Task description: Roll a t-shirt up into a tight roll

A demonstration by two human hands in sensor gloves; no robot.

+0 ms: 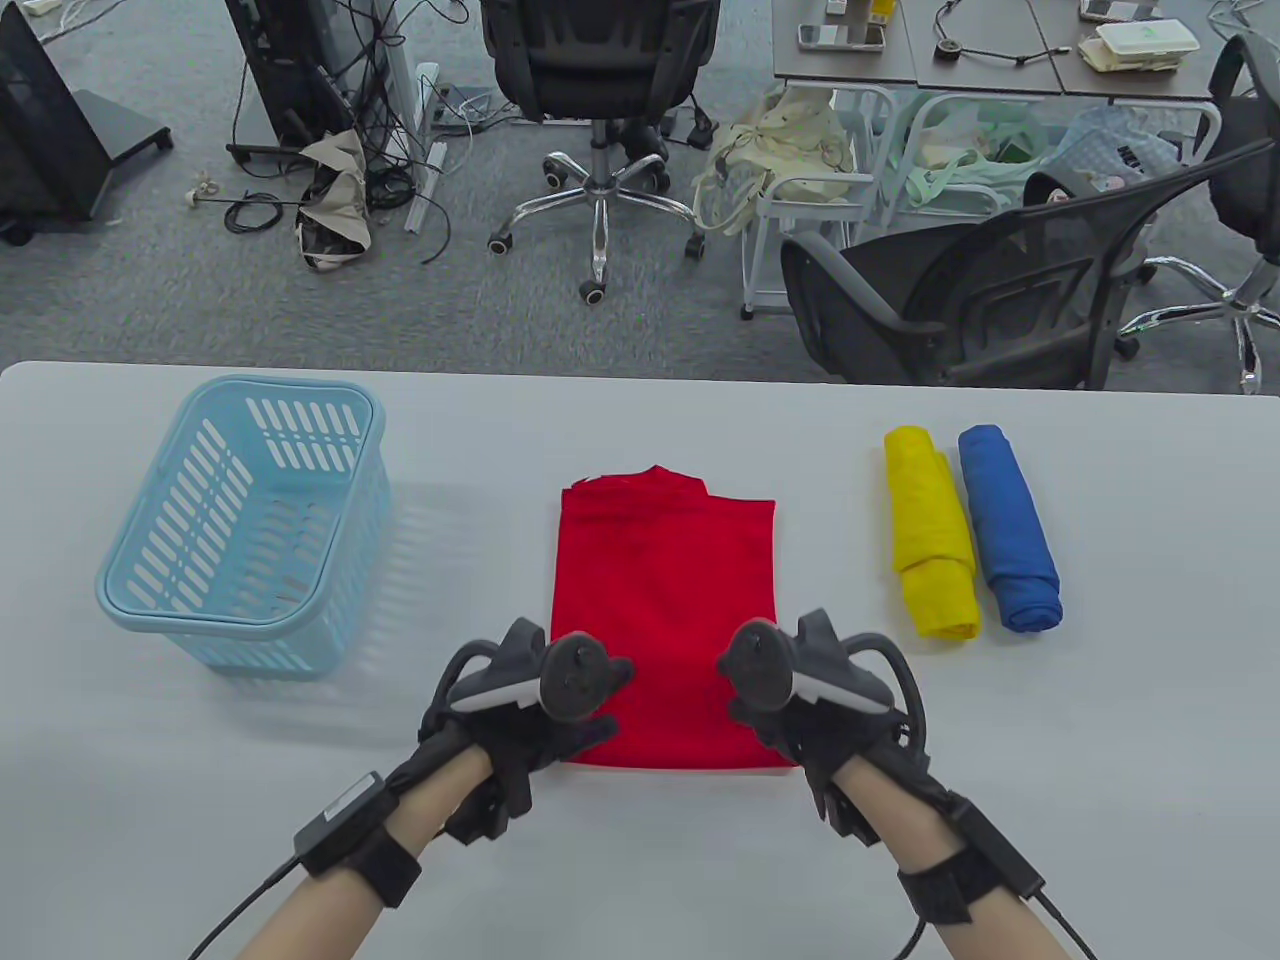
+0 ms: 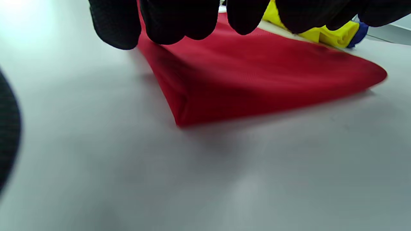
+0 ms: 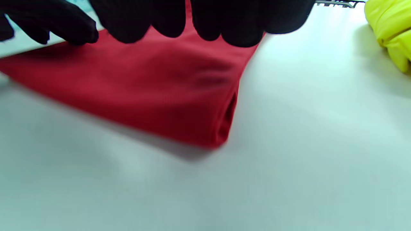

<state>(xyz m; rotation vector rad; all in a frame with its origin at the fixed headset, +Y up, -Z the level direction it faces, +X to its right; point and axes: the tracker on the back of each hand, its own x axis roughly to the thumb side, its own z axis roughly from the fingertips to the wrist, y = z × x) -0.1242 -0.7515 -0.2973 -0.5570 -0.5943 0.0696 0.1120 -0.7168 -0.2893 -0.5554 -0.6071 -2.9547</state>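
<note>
Both hands, left hand [image 1: 520, 700] and right hand [image 1: 810, 690], rest fingers flat on the folded red t-shirt's [image 1: 665, 590] near hem at table centre, gripping nothing; I'd expect a skewed, loose roll if either side leads.

Bright even light, soft shadows, wrist views blurred (close up)

this is an office doubling as a recording lab. past the gloved fingers [image 1: 590, 735] and the grey table [image 1: 1100, 750] lies grey carpet [image 1: 150, 280], with wheeled office chairs [image 1: 598, 60] and desks [image 1: 990, 50] strewn with cables and devices. farther off, left of the fingers, an equipment stand [image 1: 300, 70] trails tangled wires, and bags [image 1: 790, 150] slump under a desk.
</note>
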